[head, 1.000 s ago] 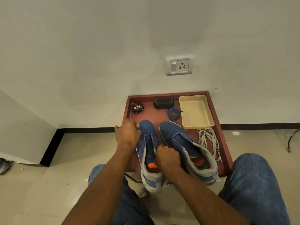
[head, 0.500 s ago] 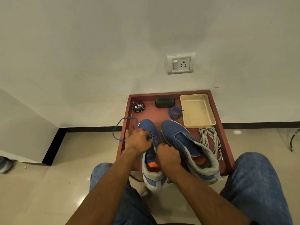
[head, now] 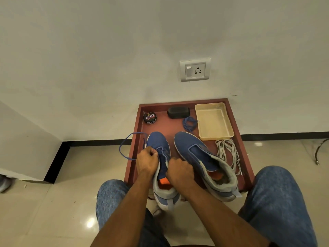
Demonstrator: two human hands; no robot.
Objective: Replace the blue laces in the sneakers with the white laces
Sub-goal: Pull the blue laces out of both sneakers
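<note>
While the left hand [head: 147, 162] pinches the thin blue lace [head: 128, 147] on the left blue fabric sneaker [head: 159, 154], the right hand [head: 179, 171], fingers curled, grips its tongue side; pull gently, eyelet by eyelet. White flat laces [head: 227, 150] wait on the far-right of the red wooden tray [head: 246, 157].

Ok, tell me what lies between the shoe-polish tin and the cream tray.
In the head view, a black brush lies between the polish tin and cream tray.

The left hand [head: 146, 162] has come back from beyond the toe of the left blue canvas sneaker [head: 161, 157] to its eyelets; the thin blue lace [head: 130, 146] it pinches now loops out over the floor.
</note>
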